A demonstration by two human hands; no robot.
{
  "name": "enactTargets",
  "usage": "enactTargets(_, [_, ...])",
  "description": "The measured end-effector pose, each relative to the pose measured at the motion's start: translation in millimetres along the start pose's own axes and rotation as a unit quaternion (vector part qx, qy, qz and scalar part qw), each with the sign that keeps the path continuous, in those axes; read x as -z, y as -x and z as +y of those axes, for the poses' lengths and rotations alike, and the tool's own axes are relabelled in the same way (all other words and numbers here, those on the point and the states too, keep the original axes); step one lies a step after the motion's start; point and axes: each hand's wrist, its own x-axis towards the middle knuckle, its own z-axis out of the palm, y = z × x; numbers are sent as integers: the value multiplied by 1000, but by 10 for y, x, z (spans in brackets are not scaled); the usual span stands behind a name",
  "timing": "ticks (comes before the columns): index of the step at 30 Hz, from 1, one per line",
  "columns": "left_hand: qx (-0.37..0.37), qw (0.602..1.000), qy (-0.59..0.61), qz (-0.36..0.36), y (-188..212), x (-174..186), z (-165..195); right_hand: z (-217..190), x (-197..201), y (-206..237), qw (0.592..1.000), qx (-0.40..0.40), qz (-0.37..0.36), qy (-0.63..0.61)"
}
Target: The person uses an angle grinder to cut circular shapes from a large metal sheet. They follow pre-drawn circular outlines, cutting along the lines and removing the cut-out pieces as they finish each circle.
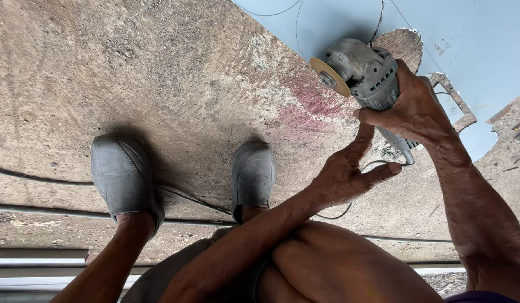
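Above the concrete floor (159,73), your right hand (417,112) clamps the angle grinder (366,76); your left hand (344,174), fingers spread, seemingly touches its handle.

Grey slip-on shoes (125,177), bare forearms, bare legs.

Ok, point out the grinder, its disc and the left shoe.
grinder (372,76), head view, on its grey body
disc (330,77), head view, on the yellow face
left shoe (124,174), head view, on the upper

No packages, signs or screens in view (marking on grinder (365,73) body illegible)
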Motion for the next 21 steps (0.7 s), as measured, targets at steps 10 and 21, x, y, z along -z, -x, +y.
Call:
enactTargets(10, [-1, 999, 37, 19, -34, -17, 6, 8, -40, -53, 1000, 15, 5, 26])
enactTargets(21, [2, 999, 38, 28, -83, -29, -47, -17, -35, -88, 1000, -8, 5, 22])
